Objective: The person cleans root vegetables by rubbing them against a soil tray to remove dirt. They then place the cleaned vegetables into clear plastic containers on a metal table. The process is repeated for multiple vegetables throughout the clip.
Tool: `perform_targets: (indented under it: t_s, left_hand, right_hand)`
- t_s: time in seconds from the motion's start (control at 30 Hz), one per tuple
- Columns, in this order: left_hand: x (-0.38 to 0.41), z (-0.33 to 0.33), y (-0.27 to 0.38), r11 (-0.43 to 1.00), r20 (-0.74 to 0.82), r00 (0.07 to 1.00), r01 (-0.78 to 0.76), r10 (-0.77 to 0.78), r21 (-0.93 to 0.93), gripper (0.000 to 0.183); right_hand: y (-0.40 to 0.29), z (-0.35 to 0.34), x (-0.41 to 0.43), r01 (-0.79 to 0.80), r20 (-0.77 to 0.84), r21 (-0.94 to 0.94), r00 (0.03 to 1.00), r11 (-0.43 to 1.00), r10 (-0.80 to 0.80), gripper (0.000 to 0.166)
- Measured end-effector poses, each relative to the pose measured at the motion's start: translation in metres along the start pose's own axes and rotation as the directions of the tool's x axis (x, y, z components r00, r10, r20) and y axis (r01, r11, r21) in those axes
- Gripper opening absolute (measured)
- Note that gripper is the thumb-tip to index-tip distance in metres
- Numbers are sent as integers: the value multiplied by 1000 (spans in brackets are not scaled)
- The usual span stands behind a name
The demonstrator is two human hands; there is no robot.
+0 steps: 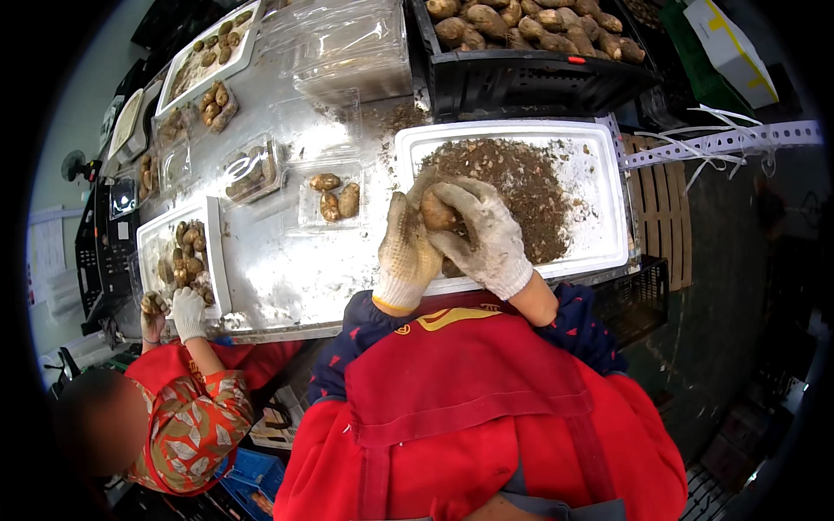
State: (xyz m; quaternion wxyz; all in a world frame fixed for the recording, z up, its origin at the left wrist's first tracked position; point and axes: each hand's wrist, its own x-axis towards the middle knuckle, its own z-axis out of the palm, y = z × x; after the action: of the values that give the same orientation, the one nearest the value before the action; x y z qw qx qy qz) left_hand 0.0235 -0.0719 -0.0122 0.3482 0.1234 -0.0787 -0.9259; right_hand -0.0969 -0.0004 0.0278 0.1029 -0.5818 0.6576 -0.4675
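Observation:
Both my hands wear soiled white knit gloves and meet over the left part of a white foam tray (596, 215). Between them is a brown taro-like tuber (438, 212). My left hand (409, 244) supports it from the left, its palm partly in view. My right hand (485, 228) curls around its right side, fingers bent. Dark soil and peel scraps (521, 189) cover much of the tray floor. Part of another tuber (451, 267) shows below my hands. Left of the tray, an open clear plastic clamshell box (296, 205) holds three tubers (339, 197).
A black crate (541, 81) heaped with tubers stands beyond the tray. Stacked clear clamshells (352, 58) sit at the back of the metal table (273, 286). At left, a co-worker's gloved hand (189, 314) is beside another foam tray (218, 260). A perforated metal bar (723, 140) juts right.

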Motion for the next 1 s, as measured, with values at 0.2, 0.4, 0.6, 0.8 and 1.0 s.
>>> perform_targets:
  t_s: [0.2,0.4,0.6,0.8,1.0]
  left_hand:
    - [-10,0,-7,998,13,1000,-19,18,63,63]
    - [-12,17,-4,935,19,995,-98,97,341,65]
    - [-11,7,1,824,52,993,-118,107,554,61]
    - [-12,19,-5,872,17,989,-137,146,471,59]
    - [-9,23,-7,920,-45,983,-150,178,363,57]
  right_hand:
    - [-2,-3,-1,46,-12,-8,999,999,-46,50]
    - [0,6,-25,95,54,-143,995,985,-88,34]
    - [-12,-3,8,69,-61,-99,995,993,-75,33]
    - [-4,10,-15,160,-62,-78,984,984,-165,51]
    - [-15,1,6,122,-128,-116,982,986,-137,42]
